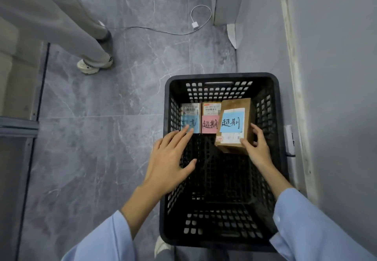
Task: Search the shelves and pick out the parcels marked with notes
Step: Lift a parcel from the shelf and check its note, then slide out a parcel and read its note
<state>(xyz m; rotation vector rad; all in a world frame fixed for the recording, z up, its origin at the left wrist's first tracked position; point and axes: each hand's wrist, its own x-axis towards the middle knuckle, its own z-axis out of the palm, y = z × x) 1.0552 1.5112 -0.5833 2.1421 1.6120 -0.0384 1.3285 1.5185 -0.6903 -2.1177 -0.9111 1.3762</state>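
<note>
The right grip [257, 148] is grasping the brown parcel [236, 105], tilted in the crate [222, 75] beside the pink-note parcel [210, 123]. The left grip [169, 158], released, is hovering by the left parcel [190, 115]. Seemingly the placing step; next is calling for settling it flat, then letting go.

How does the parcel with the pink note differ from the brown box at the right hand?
The pink-note parcel carries a pink note; the brown box a blue one. The pink-note parcel lies square and untouched; the brown box is tilted, gripped by the right hand. The brown box looks larger than the pink-note parcel. Both bear handwritten notes and printed labels, inside the black crate.
</note>
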